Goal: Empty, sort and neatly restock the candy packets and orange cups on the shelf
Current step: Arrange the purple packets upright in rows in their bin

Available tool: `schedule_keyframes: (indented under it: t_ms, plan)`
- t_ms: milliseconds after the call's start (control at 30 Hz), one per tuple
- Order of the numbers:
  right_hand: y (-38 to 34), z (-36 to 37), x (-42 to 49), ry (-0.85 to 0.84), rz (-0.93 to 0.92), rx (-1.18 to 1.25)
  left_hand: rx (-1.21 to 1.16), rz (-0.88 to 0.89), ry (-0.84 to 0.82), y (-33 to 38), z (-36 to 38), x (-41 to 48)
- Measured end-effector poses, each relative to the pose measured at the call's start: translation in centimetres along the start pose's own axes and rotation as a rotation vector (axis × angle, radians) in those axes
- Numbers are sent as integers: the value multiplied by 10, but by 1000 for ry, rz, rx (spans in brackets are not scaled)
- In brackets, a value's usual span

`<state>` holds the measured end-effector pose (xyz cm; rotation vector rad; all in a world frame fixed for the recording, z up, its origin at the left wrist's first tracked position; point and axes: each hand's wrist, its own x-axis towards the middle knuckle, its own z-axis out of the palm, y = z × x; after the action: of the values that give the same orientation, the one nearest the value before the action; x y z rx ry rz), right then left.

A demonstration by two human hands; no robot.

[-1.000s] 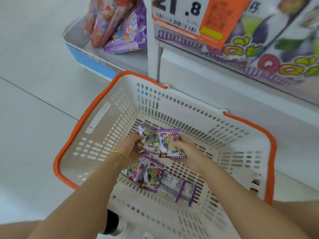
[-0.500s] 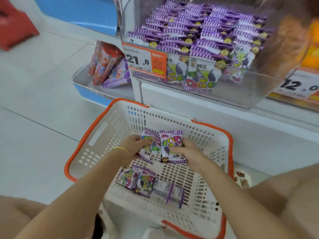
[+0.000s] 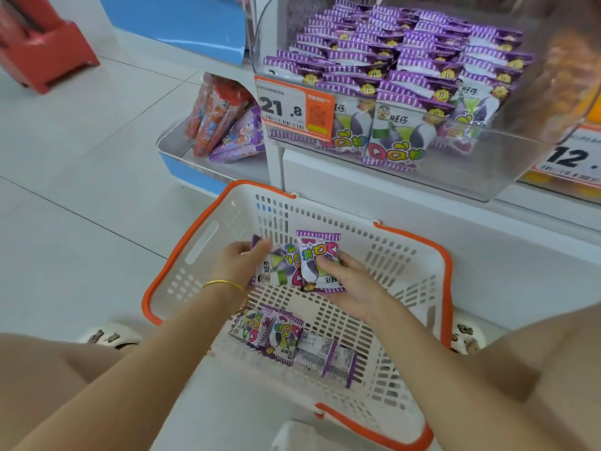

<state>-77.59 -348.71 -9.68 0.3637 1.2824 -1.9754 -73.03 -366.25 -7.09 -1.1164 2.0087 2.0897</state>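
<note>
My left hand [image 3: 239, 265] pinches one purple QQ candy packet [image 3: 279, 270], my right hand [image 3: 353, 288] grips a second packet [image 3: 320, 258] — both inside the white basket [image 3: 182, 252], off its floor. I'd square their edges, faces matching, before lifting them to the clear shelf bin [image 3: 487, 172].

basket [image 3: 182, 255] before shelf bin [image 3: 487, 164], loose packets [image 3: 283, 336] inside, stacked packets [image 3: 406, 60] in bin

Pale tiled floor [image 3: 81, 196], red stand [image 3: 48, 56], blue fixture [image 3: 182, 24]
</note>
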Motion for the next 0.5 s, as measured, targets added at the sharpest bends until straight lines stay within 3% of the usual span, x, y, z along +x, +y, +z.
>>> schedule_keyframes:
  t_ms: [67,133,267,333,400,500]
  plan:
    - [3,2,5,50,-23,29,-270,-85,-186,-2,7,-5]
    - [3,4,7,69,-28,62,-346,-43,-276,-5,13,-8]
    - [2,4,2,14,33,90,-384,-3,-170,-2,19,-2]
    - [-1,2,0,-4,51,-113,-322,-4,-63,-1,17,7]
    - [-10,-2,-3,33,-11,-503,-185,55,16,-4,9,18]
    - [-30,-9,-7,29,-80,-887,37,190,55,-10,-1,26]
